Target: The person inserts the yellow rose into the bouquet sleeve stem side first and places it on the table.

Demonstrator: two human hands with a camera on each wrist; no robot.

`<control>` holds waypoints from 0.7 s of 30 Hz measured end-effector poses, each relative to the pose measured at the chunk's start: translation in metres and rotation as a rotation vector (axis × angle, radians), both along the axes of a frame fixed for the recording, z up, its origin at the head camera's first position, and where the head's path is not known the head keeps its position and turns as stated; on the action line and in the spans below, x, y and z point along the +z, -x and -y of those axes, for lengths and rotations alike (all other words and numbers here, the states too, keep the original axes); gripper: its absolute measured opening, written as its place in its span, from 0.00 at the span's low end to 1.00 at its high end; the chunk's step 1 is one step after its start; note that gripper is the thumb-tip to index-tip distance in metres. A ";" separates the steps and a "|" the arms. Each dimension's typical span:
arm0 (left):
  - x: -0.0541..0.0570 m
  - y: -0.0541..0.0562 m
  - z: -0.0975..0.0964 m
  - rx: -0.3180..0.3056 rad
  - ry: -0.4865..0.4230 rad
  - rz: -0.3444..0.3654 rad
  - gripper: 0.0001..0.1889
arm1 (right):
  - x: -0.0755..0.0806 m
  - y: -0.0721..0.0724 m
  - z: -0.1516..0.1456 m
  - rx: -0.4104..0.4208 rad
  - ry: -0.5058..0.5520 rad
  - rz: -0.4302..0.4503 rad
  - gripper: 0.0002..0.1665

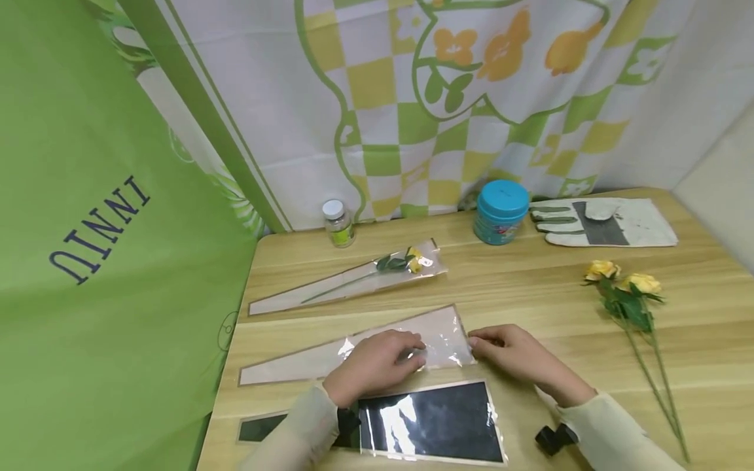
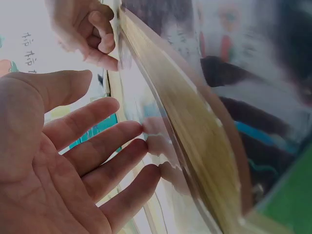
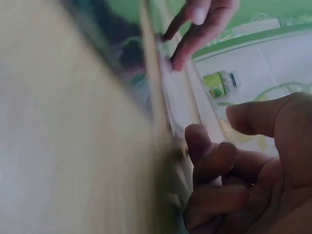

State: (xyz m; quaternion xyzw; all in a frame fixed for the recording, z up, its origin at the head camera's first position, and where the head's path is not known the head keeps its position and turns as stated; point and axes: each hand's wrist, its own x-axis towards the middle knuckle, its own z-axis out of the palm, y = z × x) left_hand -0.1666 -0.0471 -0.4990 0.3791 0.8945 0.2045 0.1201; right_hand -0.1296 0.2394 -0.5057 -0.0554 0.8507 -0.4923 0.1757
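A tapered clear flower sleeve with a white sheet [image 1: 444, 330] lies across the middle of the table. My left hand [image 1: 377, 360] rests over it; in the left wrist view its fingers [image 2: 129, 190] are spread, their tips right at the shiny film. At the sleeve's wide end is my right hand [image 1: 512, 353], fingertips at its edge. The right wrist view shows the thumb [image 3: 253, 117] apart from loosely bent fingers [image 3: 214, 163]. Nearer me lies a black tapered sleeve [image 1: 436, 422], partly under the left forearm. Farther back, another sleeve [image 1: 347, 275] contains a yellow rose [image 1: 415, 260].
Two loose yellow roses [image 1: 639, 284] with long stems lie at the right. Along the back stand a small white-capped bottle [image 1: 338, 224] and a blue tub [image 1: 501, 212], beside a work glove [image 1: 607, 222]. A patterned curtain [image 1: 412, 118] hangs behind the table [image 1: 548, 288].
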 end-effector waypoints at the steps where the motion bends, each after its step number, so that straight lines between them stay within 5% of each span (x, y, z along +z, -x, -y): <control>1: 0.000 0.001 0.001 0.004 0.000 0.002 0.16 | -0.001 0.002 0.001 -0.006 0.056 0.051 0.27; 5: 0.000 0.003 0.005 0.014 -0.008 0.009 0.17 | -0.003 0.009 0.003 -0.022 0.261 0.225 0.31; 10: 0.002 0.004 0.006 0.022 -0.002 0.013 0.17 | -0.003 0.012 0.006 -0.028 0.280 0.260 0.29; 21: 0.004 0.010 -0.003 0.076 -0.001 0.021 0.15 | 0.001 0.009 0.024 0.013 0.045 -0.121 0.20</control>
